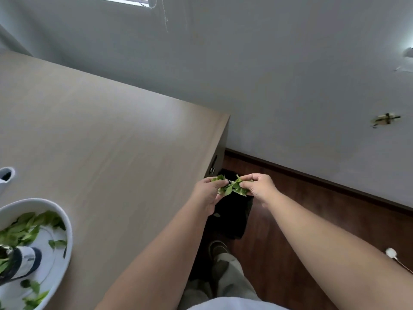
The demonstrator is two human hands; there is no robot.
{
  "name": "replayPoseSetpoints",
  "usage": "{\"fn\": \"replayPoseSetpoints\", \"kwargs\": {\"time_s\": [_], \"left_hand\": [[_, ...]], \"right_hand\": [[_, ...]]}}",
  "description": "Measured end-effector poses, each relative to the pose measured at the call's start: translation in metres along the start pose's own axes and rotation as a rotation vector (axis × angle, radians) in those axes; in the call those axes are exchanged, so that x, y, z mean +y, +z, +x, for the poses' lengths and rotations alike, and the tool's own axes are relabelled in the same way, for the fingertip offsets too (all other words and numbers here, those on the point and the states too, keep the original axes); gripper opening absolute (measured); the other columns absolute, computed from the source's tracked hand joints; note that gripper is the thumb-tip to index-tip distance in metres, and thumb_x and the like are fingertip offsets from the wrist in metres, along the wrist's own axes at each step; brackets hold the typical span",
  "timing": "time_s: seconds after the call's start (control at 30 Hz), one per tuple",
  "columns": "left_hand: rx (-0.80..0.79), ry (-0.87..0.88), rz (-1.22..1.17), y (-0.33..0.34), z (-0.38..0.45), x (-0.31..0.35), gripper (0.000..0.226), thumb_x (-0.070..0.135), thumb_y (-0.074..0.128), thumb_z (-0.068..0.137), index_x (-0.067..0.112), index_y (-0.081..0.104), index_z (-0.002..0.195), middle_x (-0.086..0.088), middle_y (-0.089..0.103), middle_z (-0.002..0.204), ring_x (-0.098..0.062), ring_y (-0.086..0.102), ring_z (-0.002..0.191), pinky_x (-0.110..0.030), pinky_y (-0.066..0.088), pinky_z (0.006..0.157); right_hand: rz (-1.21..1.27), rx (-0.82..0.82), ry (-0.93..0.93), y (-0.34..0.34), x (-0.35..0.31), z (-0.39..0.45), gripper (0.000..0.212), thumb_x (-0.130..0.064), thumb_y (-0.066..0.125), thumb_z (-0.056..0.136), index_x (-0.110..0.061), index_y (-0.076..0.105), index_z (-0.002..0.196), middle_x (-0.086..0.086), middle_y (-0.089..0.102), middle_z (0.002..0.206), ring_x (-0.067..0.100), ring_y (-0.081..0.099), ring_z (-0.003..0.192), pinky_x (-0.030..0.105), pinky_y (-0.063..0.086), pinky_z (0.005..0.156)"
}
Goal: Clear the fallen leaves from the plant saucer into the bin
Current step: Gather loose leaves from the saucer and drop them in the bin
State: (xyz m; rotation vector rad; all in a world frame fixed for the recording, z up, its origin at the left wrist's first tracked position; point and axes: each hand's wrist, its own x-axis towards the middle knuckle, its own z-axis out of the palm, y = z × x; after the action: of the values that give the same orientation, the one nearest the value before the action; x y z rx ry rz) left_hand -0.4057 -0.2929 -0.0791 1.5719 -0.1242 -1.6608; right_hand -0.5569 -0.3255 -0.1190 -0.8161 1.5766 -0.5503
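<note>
Both hands meet past the table's right edge, above a black bin [232, 217] on the floor. My left hand [209, 193] and my right hand [257, 187] each pinch part of a bunch of green leaves [232, 187] held between them. One small leaf lies inside the dark bin. At the lower left, a white plant saucer [64, 222] sits on the table with several green leaves [24, 229] scattered in it. A striped white and dark pot [21, 262] stands in the saucer, cut off by the frame edge.
The light wooden table [107, 139] fills the left half. A white object [5, 176] sits at its left edge. Dark wooden floor [301, 224] lies to the right, below a white wall. My shoe [218, 248] stands near the bin. A white plug with a cord [391, 253] lies on the floor.
</note>
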Motion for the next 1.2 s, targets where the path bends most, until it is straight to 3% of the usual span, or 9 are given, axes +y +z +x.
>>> {"fn": "replayPoseSetpoints", "kwargs": {"time_s": [0.23,0.37,0.43,0.53,0.63,0.73,0.9,1.03,1.2], "left_hand": [[0.089,-0.023,0.107,0.017,0.053,-0.021,0.013,-0.008,0.067,0.082,0.004,0.061,0.081,-0.011,0.065,0.081,-0.020,0.066,0.071,-0.024,0.059,0.065],[0.149,-0.063,0.152,0.015,0.077,-0.028,0.022,-0.004,0.070,0.081,0.002,0.062,0.100,-0.016,0.068,0.099,-0.028,0.070,0.089,-0.029,0.058,0.072],[0.171,-0.086,0.168,0.015,0.086,-0.029,0.023,-0.002,0.070,0.082,0.003,0.062,0.102,-0.015,0.068,0.096,-0.027,0.070,0.085,-0.027,0.057,0.068],[0.176,-0.105,0.215,0.016,0.097,-0.032,0.021,-0.001,0.069,0.084,0.002,0.062,0.103,-0.013,0.067,0.089,-0.025,0.068,0.077,-0.028,0.056,0.066],[0.183,-0.115,0.271,0.015,0.112,-0.037,0.026,0.002,0.066,0.087,0.001,0.060,0.112,-0.012,0.067,0.089,-0.028,0.067,0.084,-0.034,0.057,0.077],[0.135,-0.135,0.359,0.016,0.122,-0.039,0.033,0.011,0.062,0.091,0.002,0.059,0.123,-0.010,0.066,0.097,-0.028,0.066,0.096,-0.035,0.054,0.089],[0.060,-0.248,0.356,0.018,0.120,-0.034,0.052,0.039,0.052,0.096,0.013,0.045,0.141,-0.005,0.051,0.139,-0.028,0.051,0.127,-0.032,0.044,0.094],[0.029,-0.277,0.340,0.016,0.117,-0.036,0.064,0.047,0.048,0.095,0.017,0.032,0.149,-0.007,0.036,0.153,-0.033,0.038,0.137,-0.040,0.035,0.108],[0.017,-0.253,0.353,0.015,0.108,-0.035,0.064,0.046,0.046,0.096,0.014,0.033,0.149,-0.008,0.036,0.154,-0.031,0.035,0.140,-0.044,0.029,0.115]], "right_hand": [[-0.106,0.044,0.072,-0.015,0.019,0.045,0.024,0.001,0.067,0.078,-0.022,0.072,0.071,0.010,0.073,0.086,0.023,0.070,0.084,0.036,0.059,0.081],[-0.111,0.049,0.105,-0.015,0.027,0.059,0.026,0.000,0.065,0.080,-0.023,0.070,0.069,0.006,0.072,0.083,0.021,0.068,0.083,0.026,0.054,0.066],[-0.112,0.048,0.123,-0.013,0.030,0.068,0.026,0.000,0.065,0.081,-0.023,0.070,0.070,0.004,0.070,0.081,0.020,0.068,0.083,0.025,0.053,0.065],[-0.120,0.045,0.147,-0.009,0.035,0.079,0.025,-0.003,0.064,0.083,-0.023,0.070,0.070,0.005,0.071,0.084,0.021,0.068,0.086,0.032,0.057,0.075],[-0.117,0.038,0.179,-0.003,0.041,0.090,0.024,-0.006,0.063,0.084,-0.025,0.071,0.071,0.006,0.072,0.090,0.021,0.068,0.087,0.035,0.058,0.081],[-0.106,0.031,0.240,0.003,0.047,0.099,0.019,-0.012,0.061,0.083,-0.024,0.075,0.087,0.005,0.071,0.103,0.022,0.064,0.097,0.038,0.055,0.091],[-0.032,-0.027,0.385,0.008,0.053,0.102,0.043,-0.021,0.057,0.087,-0.016,0.058,0.130,0.009,0.057,0.132,0.027,0.054,0.119,0.033,0.043,0.094],[0.005,-0.021,0.423,0.007,0.052,0.100,0.047,-0.028,0.054,0.089,-0.016,0.053,0.135,0.008,0.052,0.139,0.028,0.050,0.123,0.036,0.040,0.100],[0.036,0.011,0.382,0.002,0.044,0.090,0.045,-0.029,0.056,0.088,-0.015,0.056,0.131,0.009,0.057,0.132,0.026,0.055,0.116,0.033,0.043,0.090]]}}
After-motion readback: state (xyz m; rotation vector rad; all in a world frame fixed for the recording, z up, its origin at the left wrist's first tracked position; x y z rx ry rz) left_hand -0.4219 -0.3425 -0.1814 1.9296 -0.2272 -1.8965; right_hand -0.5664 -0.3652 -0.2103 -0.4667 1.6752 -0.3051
